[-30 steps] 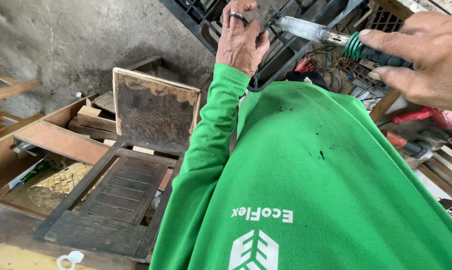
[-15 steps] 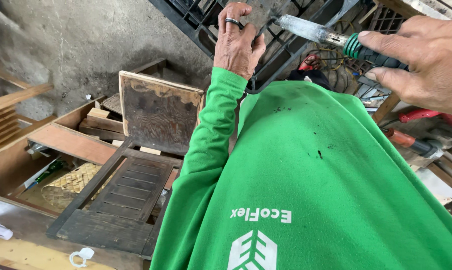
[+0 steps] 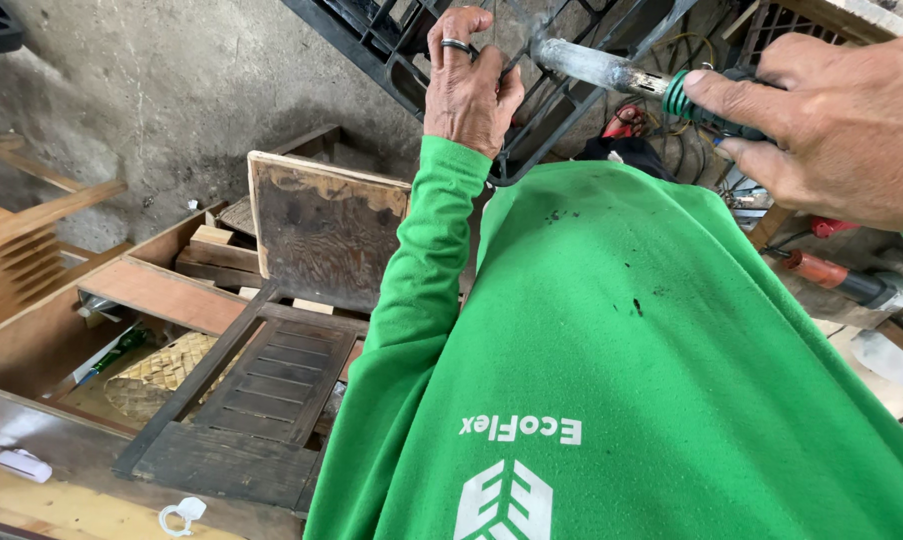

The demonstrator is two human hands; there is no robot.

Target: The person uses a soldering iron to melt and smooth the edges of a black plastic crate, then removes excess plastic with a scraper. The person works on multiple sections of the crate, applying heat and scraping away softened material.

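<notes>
Your left hand (image 3: 468, 85), a ring on 1 finger, was raised overhead with its fingers curled closed around a bar of the black metal frame (image 3: 391, 50), high in the view against the grey wall (image 3: 171, 90). Your right hand (image 3: 831, 125) was clamped around the green-collared handle of a tool (image 3: 621, 72), whose dull metal shaft met the frame just beside your left hand. The frame was judged stiff and heavy, its thin bars hard-edged; the hold on a cross-bar near the joint looked sound. The tool looked rigid and moderately light, best held at the ribbed handle, as you had it, clear of the bare shaft. Below, 1 dark louvred panel (image 3: 261, 385) and 1 stained plywood board (image 3: 321, 230) lay among stacked timber, well apart from both hands.
</notes>
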